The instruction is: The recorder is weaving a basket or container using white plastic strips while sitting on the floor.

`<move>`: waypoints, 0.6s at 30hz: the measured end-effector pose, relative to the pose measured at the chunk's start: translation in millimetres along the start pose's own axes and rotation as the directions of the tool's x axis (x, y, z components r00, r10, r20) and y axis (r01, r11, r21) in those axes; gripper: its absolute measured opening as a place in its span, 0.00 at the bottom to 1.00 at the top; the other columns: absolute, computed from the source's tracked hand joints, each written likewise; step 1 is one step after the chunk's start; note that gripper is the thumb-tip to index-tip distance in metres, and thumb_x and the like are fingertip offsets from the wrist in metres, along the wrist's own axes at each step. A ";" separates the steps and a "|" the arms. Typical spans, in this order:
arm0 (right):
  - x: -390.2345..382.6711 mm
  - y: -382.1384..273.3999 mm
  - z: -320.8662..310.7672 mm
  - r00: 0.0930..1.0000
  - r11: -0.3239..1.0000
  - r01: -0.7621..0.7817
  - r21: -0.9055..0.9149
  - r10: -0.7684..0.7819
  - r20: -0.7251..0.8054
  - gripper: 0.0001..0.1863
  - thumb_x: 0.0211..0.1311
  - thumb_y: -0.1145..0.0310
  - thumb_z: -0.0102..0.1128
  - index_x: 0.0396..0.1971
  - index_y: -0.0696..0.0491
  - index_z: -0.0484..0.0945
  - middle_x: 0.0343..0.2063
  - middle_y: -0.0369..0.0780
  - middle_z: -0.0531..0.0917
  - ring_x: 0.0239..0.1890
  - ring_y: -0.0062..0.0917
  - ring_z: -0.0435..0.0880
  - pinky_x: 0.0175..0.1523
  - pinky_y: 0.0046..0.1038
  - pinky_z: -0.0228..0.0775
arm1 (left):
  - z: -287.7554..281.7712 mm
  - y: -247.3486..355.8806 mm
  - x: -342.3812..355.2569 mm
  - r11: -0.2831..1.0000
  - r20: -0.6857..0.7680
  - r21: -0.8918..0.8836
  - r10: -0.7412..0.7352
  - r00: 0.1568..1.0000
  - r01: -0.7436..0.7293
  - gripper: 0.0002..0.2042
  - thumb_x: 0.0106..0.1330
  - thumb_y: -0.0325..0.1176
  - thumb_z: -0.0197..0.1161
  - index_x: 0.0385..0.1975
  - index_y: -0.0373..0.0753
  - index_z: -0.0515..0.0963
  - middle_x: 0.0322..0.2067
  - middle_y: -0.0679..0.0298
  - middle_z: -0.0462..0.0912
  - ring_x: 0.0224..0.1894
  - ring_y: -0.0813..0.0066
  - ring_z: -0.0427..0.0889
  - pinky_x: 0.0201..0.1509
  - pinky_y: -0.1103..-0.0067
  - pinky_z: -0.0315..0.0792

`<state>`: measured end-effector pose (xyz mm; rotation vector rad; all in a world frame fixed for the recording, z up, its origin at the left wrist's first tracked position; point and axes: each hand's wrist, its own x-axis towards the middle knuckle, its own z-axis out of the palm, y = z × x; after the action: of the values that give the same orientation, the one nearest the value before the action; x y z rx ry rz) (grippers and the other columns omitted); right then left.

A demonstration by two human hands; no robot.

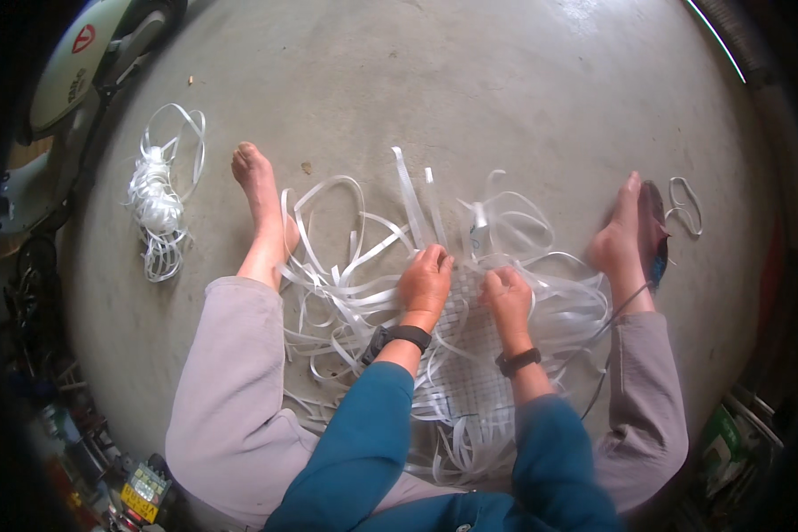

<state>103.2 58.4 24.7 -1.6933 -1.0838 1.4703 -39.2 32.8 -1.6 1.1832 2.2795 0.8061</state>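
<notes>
Woven white mesh (479, 350) at frame centre; both hands at its upper part
Left hand (426, 279) and right hand (507, 297) apart, fingers curled in close; can't tell whether either clamps a strip; best approach, I'd judge: lay loose strips (409, 195) flat, untwisted; snug each crossing evenly; hold the centre-left tangle off the weave.

Left hand (426, 284), right hand (508, 304) at white weaving (479, 372)
</notes>
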 end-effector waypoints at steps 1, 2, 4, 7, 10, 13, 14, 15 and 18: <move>-3.9 -1.0 -2.5 0.998 0.999 0.041 -0.020 -0.040 0.040 0.06 0.61 0.72 0.58 0.27 0.58 0.79 0.19 0.36 0.81 0.18 0.17 0.80 0.23 0.21 0.73 | 1.0 0.7 -0.2 1.000 0.009 -0.005 -0.004 1.000 0.004 0.07 0.59 0.37 0.67 0.30 0.45 0.77 0.26 0.63 0.78 0.28 0.62 0.78 0.31 0.68 0.71; -7.0 -1.9 -3.6 0.994 0.996 0.082 -0.038 -0.079 0.082 0.06 0.61 0.72 0.58 0.28 0.58 0.79 0.19 0.36 0.81 0.18 0.17 0.80 0.23 0.21 0.74 | 1.8 1.1 -0.5 1.000 0.009 -0.008 -0.004 1.000 0.004 0.07 0.59 0.37 0.67 0.30 0.45 0.77 0.26 0.63 0.78 0.28 0.62 0.78 0.31 0.68 0.71; -10.5 -0.3 -2.9 0.991 0.995 0.100 -0.025 -0.097 0.095 0.05 0.61 0.73 0.59 0.29 0.58 0.79 0.19 0.36 0.81 0.18 0.18 0.80 0.23 0.22 0.73 | 4.2 2.2 -0.8 1.000 0.006 0.011 0.026 1.000 -0.027 0.06 0.60 0.36 0.66 0.31 0.46 0.76 0.28 0.63 0.79 0.30 0.59 0.79 0.31 0.66 0.71; -14.2 -2.8 2.5 0.978 0.984 0.168 -0.056 -0.160 0.133 0.04 0.61 0.74 0.59 0.30 0.58 0.80 0.18 0.38 0.82 0.17 0.19 0.80 0.23 0.23 0.72 | 7.7 2.6 -3.7 0.995 -0.026 0.061 0.082 0.996 -0.080 0.05 0.60 0.36 0.65 0.32 0.48 0.76 0.30 0.63 0.80 0.32 0.55 0.80 0.32 0.64 0.72; -18.1 -6.2 7.6 0.967 0.976 0.197 -0.093 -0.178 0.181 0.03 0.60 0.75 0.61 0.32 0.58 0.80 0.18 0.40 0.81 0.18 0.21 0.81 0.25 0.26 0.71 | 9.2 0.5 -5.4 0.985 0.006 0.134 0.108 0.994 -0.108 0.04 0.61 0.36 0.64 0.33 0.48 0.76 0.31 0.63 0.80 0.34 0.53 0.80 0.33 0.62 0.72; -17.0 0.9 7.9 0.965 0.970 0.213 -0.113 -0.192 0.178 0.03 0.60 0.74 0.61 0.32 0.57 0.80 0.19 0.40 0.81 0.21 0.22 0.83 0.27 0.26 0.72 | 13.2 2.7 -6.8 0.985 0.000 0.129 0.119 0.993 -0.118 0.04 0.61 0.35 0.63 0.33 0.49 0.77 0.31 0.63 0.80 0.33 0.52 0.80 0.33 0.62 0.73; -19.5 -2.2 10.6 0.968 0.979 0.180 -0.096 -0.159 0.192 0.04 0.60 0.73 0.62 0.33 0.57 0.81 0.19 0.41 0.82 0.22 0.24 0.83 0.28 0.27 0.72 | 12.2 1.3 -6.9 0.985 0.001 0.129 0.118 0.993 -0.118 0.04 0.61 0.35 0.63 0.33 0.49 0.77 0.31 0.63 0.80 0.33 0.52 0.80 0.33 0.62 0.73; -21.1 -5.2 13.8 0.970 0.986 0.145 -0.078 -0.126 0.207 0.05 0.60 0.71 0.63 0.33 0.57 0.81 0.20 0.42 0.82 0.22 0.26 0.83 0.29 0.28 0.72 | 10.6 -0.7 -6.9 0.987 0.014 0.099 0.122 0.992 -0.123 0.04 0.61 0.34 0.63 0.34 0.49 0.78 0.31 0.63 0.80 0.33 0.52 0.80 0.33 0.63 0.73; -20.2 -13.6 27.5 0.952 0.971 0.217 -0.097 -0.188 0.241 0.07 0.61 0.68 0.62 0.33 0.56 0.82 0.23 0.45 0.83 0.23 0.32 0.83 0.30 0.30 0.73 | 12.2 -18.5 -4.7 0.994 0.040 -0.059 0.089 0.995 -0.087 0.06 0.59 0.33 0.64 0.35 0.50 0.79 0.30 0.62 0.80 0.33 0.56 0.81 0.33 0.67 0.74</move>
<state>73.1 45.3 41.2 -1.4640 -1.4540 1.5192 -39.9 23.8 -22.4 1.2701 2.1682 0.8645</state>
